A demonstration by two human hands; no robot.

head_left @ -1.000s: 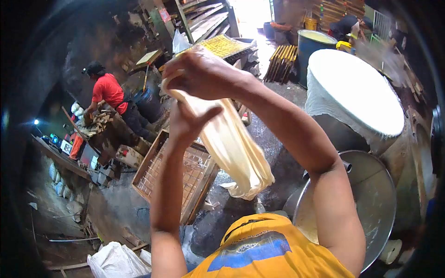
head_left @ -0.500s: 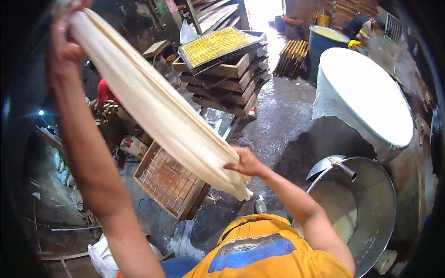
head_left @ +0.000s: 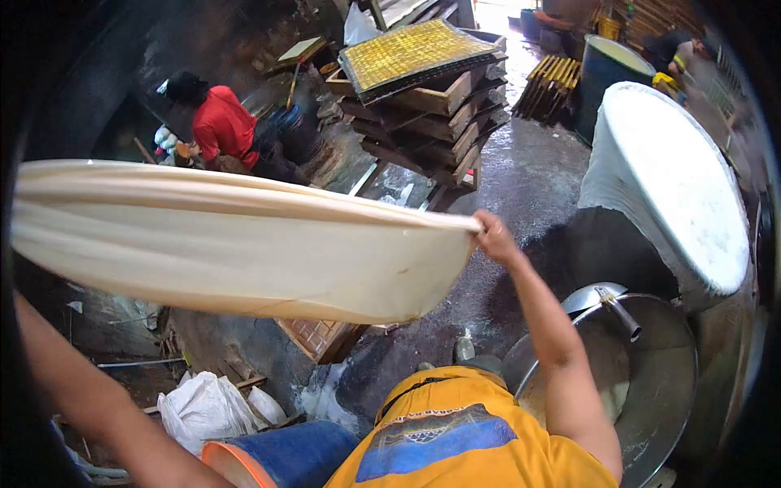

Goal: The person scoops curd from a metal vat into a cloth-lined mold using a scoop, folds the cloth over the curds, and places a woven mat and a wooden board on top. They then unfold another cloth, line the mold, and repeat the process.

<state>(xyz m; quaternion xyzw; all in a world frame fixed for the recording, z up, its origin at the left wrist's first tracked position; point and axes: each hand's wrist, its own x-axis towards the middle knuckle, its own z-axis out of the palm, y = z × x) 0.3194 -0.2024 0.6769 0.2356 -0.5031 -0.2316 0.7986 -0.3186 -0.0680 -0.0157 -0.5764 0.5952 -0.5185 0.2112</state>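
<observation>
A long cream cloth is stretched across the left half of the view, sagging in folds. My right hand is closed round its right end, above the wet floor. My left arm reaches out at the lower left, and the left hand is beyond the view's edge or hidden behind the cloth. Beneath the cloth, the corner of a wooden frame shows.
Stacked wooden trays with a yellow mesh tray stand ahead. At right are a white cloth-covered vat and a metal basin with a pan. A person in red works at left; another bends at upper right. A blue barrel is near.
The cloth has gone from hanging bunched between both hands to spread wide toward the left. My left hand has moved out of sight; my right hand has moved up and right. The view has shifted.
</observation>
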